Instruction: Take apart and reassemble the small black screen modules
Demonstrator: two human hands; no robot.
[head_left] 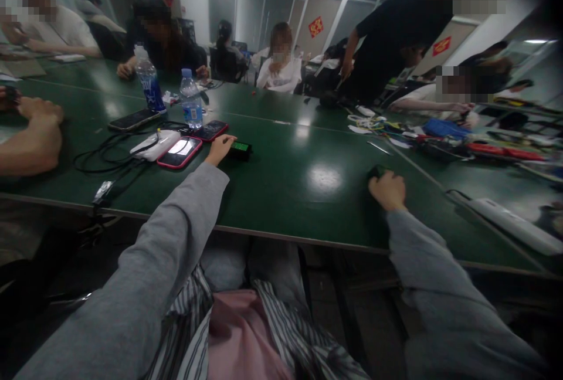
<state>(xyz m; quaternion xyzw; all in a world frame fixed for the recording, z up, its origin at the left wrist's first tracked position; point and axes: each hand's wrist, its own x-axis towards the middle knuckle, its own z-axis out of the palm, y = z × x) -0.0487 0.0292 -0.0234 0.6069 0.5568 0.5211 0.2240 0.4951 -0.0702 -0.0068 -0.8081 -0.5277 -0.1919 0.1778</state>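
Note:
Both my arms, in grey sleeves, reach out over a dark green table (281, 192). My left hand (219, 148) rests with curled fingers against a small black device with a lit green face (240, 149). Just left of it lie a phone in a pink case (179, 152), a white power bank (153, 145) and a phone in a red case (211, 130). My right hand (387, 190) is closed over a small dark object (377, 171) on the table, which is mostly hidden.
Two water bottles (148, 85) (191, 98) stand behind the phones, with black cables (105, 160) trailing left. A co-worker's forearm (30, 139) lies at the left edge. Tools and cables (440, 139) clutter the right; a white power strip (510, 223) lies near the right edge. Several people sit across.

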